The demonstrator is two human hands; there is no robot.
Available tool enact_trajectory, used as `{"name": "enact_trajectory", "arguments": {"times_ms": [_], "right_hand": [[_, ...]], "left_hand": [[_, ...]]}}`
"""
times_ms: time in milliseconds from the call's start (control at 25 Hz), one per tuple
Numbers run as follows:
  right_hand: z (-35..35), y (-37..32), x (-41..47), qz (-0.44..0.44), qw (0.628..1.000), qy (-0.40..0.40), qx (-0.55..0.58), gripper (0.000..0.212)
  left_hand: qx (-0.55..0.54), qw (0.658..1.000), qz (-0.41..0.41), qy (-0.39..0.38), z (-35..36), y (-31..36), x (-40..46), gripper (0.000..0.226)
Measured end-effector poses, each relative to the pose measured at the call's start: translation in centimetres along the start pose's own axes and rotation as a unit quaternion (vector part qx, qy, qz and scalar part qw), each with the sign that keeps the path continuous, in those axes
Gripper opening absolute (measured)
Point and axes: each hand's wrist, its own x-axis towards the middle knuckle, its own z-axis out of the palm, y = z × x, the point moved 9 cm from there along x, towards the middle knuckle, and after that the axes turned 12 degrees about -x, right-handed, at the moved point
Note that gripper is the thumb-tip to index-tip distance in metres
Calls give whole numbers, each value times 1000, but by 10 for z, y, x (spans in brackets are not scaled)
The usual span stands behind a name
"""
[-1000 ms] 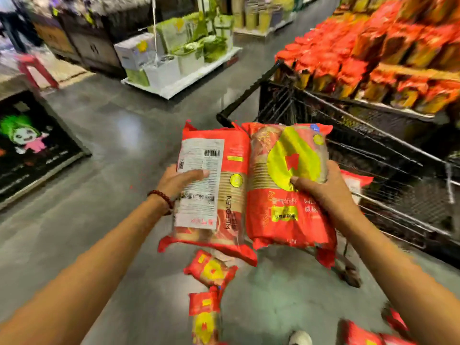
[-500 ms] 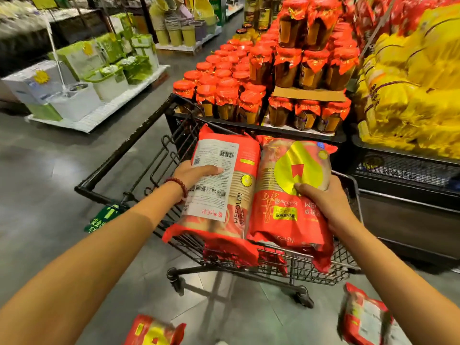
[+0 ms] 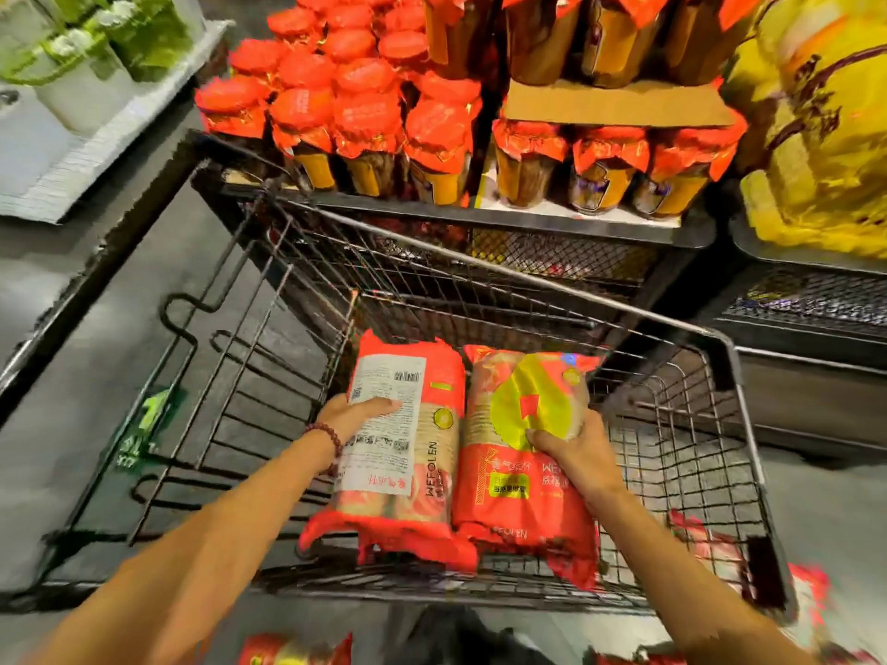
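Two red packets are held side by side inside the basket of a black wire shopping cart (image 3: 734, 357). My left hand (image 3: 350, 417) grips the left packet (image 3: 413, 477), whose white label with a barcode faces up. My right hand (image 3: 573, 448) grips the right packet (image 3: 509, 501), which shows a yellow patch with a red mark. Both packets hang low in the cart; whether they touch its wire floor I cannot tell.
Behind the cart, a black shelf (image 3: 576, 223) carries several jars with red wrapped lids (image 3: 365, 112). Yellow bags (image 3: 825, 151) pile up at the right. More red packets (image 3: 293, 652) lie on the grey floor near me. A white display platform (image 3: 62, 165) stands far left.
I have turned from the aisle floor toward the cart and lowered both packets from above its rim down into the basket. My grip on each packet is the same.
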Motion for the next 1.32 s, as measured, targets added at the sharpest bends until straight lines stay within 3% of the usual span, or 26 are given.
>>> {"name": "enact_trajectory", "arguments": {"times_ms": [320, 400, 600, 760, 1000, 1080, 1120, 1200, 1280, 1320], "right_hand": [[63, 56, 27, 41, 994, -72, -63, 60], [73, 58, 32, 37, 991, -90, -90, 57], [76, 53, 36, 55, 991, -86, -85, 56], [81, 64, 32, 67, 995, -65, -25, 62], [72, 68, 20, 86, 995, -49, -1, 64], [71, 66, 19, 81, 994, -53, -53, 69], [72, 65, 22, 74, 991, -54, -95, 68], [72, 62, 24, 81, 974, -56, -202, 70], [71, 56, 26, 99, 945, -78, -302, 84], [69, 49, 24, 100, 927, -86, -350, 91]], "left_hand": [[61, 996, -67, -2, -34, -113, 70, 76], [71, 994, -78, -1, -42, -125, 75, 74], [122, 989, -71, -37, -34, -88, 66, 41], [129, 989, -47, -56, -29, -90, 82, 77], [155, 981, -49, -108, -21, -98, 97, 71], [182, 977, -69, -89, -29, -116, 112, 91], [215, 970, -78, -83, -31, -117, 114, 101], [309, 945, -72, -73, -23, -99, 100, 86], [415, 909, 4, -38, -13, -62, 80, 67], [487, 871, 61, -18, -6, -41, 70, 71]]}}
